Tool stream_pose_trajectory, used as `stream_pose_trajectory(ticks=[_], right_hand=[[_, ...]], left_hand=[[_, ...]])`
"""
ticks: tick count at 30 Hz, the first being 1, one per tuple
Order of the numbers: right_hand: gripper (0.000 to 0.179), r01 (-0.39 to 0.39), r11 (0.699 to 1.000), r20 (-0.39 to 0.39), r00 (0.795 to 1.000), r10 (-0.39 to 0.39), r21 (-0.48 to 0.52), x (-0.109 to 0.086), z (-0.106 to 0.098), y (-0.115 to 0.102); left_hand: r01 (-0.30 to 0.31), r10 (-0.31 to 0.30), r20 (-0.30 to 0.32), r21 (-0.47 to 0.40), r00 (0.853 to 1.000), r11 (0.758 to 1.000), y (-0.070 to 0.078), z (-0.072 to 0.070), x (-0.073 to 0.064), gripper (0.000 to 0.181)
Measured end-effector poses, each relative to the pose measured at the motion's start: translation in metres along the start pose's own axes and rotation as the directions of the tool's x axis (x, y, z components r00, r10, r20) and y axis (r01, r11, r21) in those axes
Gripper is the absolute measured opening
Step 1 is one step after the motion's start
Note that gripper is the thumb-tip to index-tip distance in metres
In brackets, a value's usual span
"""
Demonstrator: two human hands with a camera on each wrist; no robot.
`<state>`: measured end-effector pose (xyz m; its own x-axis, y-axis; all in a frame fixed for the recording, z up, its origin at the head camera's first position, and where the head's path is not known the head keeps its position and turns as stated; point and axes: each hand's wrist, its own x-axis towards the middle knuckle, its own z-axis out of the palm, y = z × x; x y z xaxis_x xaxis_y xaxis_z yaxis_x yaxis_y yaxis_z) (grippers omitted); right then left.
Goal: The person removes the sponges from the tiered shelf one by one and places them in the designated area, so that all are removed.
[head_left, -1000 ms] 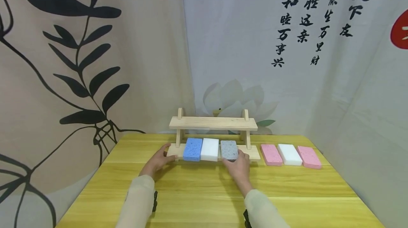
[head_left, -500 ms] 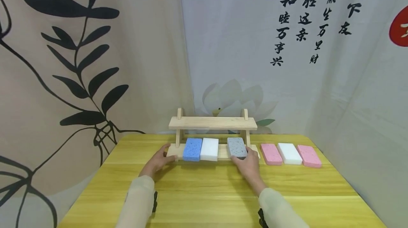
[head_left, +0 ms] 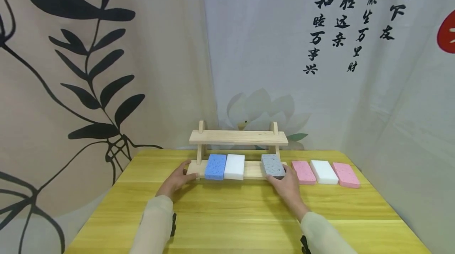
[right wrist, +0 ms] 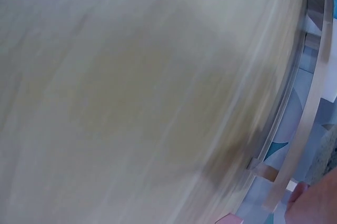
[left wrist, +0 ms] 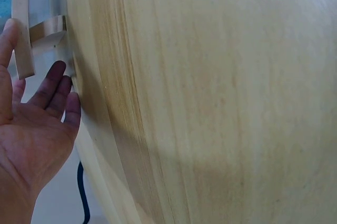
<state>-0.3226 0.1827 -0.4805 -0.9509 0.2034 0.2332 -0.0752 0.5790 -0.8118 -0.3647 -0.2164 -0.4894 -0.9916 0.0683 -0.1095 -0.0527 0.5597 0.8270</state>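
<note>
A two-tier wooden rack [head_left: 238, 137] stands at the back of the table. Its lower board [head_left: 253, 170] bears a blue sponge [head_left: 215, 166] and a white sponge [head_left: 234, 166] side by side on the left. My left hand [head_left: 177, 179] holds the board's left end, thumb at the front edge; in the left wrist view the other fingers of that hand [left wrist: 37, 134] curve loosely by the rack's foot. At the board's right end my right hand [head_left: 289, 186] pinches a speckled grey sponge [head_left: 272, 165] by its near right corner. A gap separates the grey sponge from the white one.
Right of the rack, a pink sponge [head_left: 303, 172], a second white sponge [head_left: 324, 172] and another pink sponge [head_left: 346, 175] lie in a row on the wooden table [head_left: 227, 210]. A printed cloth [head_left: 170, 68] hangs behind the table.
My right hand has moved rightward along the lower board with the grey sponge, widening the gap to the white sponge. My left hand has stayed at the rack's left end.
</note>
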Motion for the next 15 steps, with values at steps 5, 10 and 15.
stream_pose_trajectory(ticks=[5,10,15], right_hand=[[0.084,-0.012,1.000,0.034,0.999,0.012,0.012,-0.002,-0.008,0.003],[0.085,-0.019,1.000,0.035,0.999,0.018,0.020,-0.003,-0.017,0.007],[0.086,-0.030,0.999,0.049,0.998,0.029,0.019,-0.006,-0.026,0.010]], left_hand=[[-0.003,0.003,-0.001,0.006,1.000,1.000,0.001,0.001,0.001,0.081],[0.002,-0.002,0.001,0.002,1.000,1.000,0.001,0.001,-0.001,0.082],[0.001,-0.001,-0.001,-0.003,1.000,1.000,0.000,0.001,-0.001,0.083]])
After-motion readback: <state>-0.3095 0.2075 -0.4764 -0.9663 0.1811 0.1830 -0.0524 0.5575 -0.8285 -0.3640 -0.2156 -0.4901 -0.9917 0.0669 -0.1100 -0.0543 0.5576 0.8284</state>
